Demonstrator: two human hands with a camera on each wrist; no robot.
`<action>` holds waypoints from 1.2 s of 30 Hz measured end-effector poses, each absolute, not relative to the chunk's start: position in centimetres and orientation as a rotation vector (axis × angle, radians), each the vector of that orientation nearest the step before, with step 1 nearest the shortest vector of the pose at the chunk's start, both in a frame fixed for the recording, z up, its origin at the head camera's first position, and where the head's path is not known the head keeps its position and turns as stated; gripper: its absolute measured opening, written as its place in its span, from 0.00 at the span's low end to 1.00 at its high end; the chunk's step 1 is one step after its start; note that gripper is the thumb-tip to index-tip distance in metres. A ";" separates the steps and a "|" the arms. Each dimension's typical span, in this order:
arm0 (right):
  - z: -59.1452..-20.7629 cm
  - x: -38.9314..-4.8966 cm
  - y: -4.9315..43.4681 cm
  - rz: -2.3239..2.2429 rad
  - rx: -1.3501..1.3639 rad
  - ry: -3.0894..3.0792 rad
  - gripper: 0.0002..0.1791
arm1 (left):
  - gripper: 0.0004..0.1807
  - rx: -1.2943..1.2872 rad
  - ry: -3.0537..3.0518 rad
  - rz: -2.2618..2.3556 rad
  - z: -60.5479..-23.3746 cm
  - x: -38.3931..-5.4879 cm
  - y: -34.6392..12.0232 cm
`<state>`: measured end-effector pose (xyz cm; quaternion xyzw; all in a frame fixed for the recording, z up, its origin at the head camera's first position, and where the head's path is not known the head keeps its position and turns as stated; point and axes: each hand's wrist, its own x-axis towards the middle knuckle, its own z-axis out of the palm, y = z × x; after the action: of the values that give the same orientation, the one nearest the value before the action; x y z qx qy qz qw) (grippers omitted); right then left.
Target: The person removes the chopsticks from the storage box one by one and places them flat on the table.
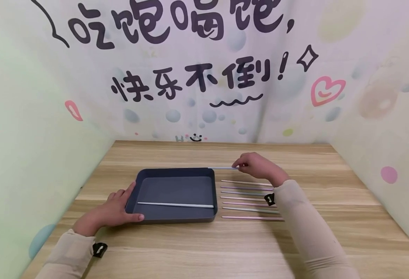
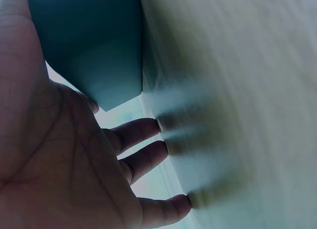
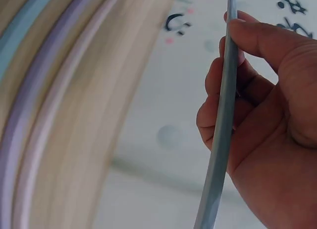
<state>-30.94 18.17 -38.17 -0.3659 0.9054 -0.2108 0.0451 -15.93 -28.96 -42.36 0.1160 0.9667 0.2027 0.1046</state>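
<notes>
My right hand [image 1: 256, 166] pinches a pale blue chopstick [image 3: 223, 100] between thumb and fingers. In the head view its tip overlaps the back right corner of a dark grey rectangular tray [image 1: 176, 221]. Inside that tray, near the front, lies one pale chopstick [image 1: 174, 204] running crosswise. My left hand [image 1: 112, 211] rests against the tray's front left corner, thumb along the front rim and index finger along the left side. The left wrist view shows its other fingers [image 2: 148, 157] spread, with their tips on the table beside the tray.
Right of the tray, several chopsticks [image 1: 246, 203] in pink, purple, blue and pale tones lie in near-parallel rows on the wooden table [image 1: 204, 255]. My right forearm passes over their far ends. A printed cloth [image 1: 190, 116] hangs behind the table, with pale walls on both sides.
</notes>
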 end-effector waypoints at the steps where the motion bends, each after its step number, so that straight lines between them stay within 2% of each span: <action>1: -38.4 -31.1 18.6 -0.651 -1.098 2.760 0.12 | 0.67 0.343 2.851 0.601 -42.4 -15.9 -29.0; 14: -41.3 -33.0 22.4 -0.636 -0.980 2.698 0.12 | 0.66 0.363 2.858 0.609 -42.5 -15.9 -29.3; 36: -42.4 -33.0 22.5 -0.638 -0.877 2.602 0.10 | 0.66 0.368 2.844 0.633 -42.3 -15.8 -29.2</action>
<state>-33.01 22.46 -42.40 -0.3072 0.9110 -0.2233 0.1606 -15.79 -29.16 -42.35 0.1247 0.9634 0.2142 0.1021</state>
